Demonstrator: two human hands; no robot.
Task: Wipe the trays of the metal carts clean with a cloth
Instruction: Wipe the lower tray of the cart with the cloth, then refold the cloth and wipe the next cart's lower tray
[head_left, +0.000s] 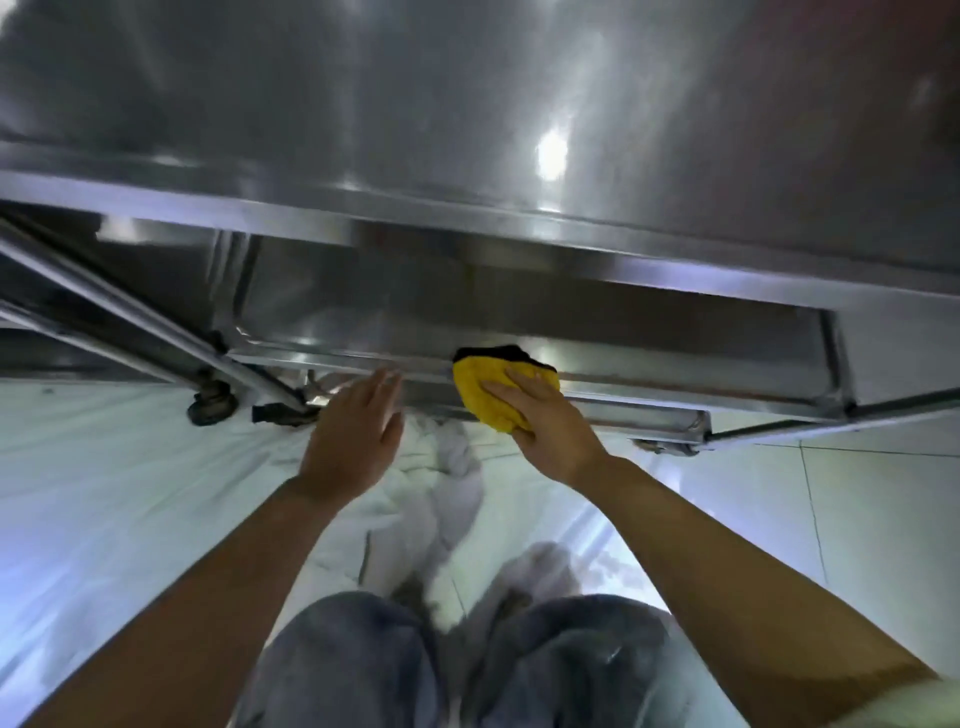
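A steel cart fills the upper view, its shiny top tray (467, 104) nearest the camera. Below it lies a lower tray (519, 306) with a raised front rim (332, 358). A yellow cloth (483, 395) with a dark edge is draped over that rim. My right hand (550, 421) lies flat on the cloth, fingers curled around it, pressing it against the rim. My left hand (358, 426) is held open beside it, fingers together, hovering just in front of the rim without holding anything.
Diagonal cart legs (145, 322) and a caster wheel (210, 402) stand at the left; another caster (670, 447) sits under the right corner. White sheeting (130, 493) covers the tiled floor (883, 519). My knees in blue jeans (447, 670) are at the bottom.
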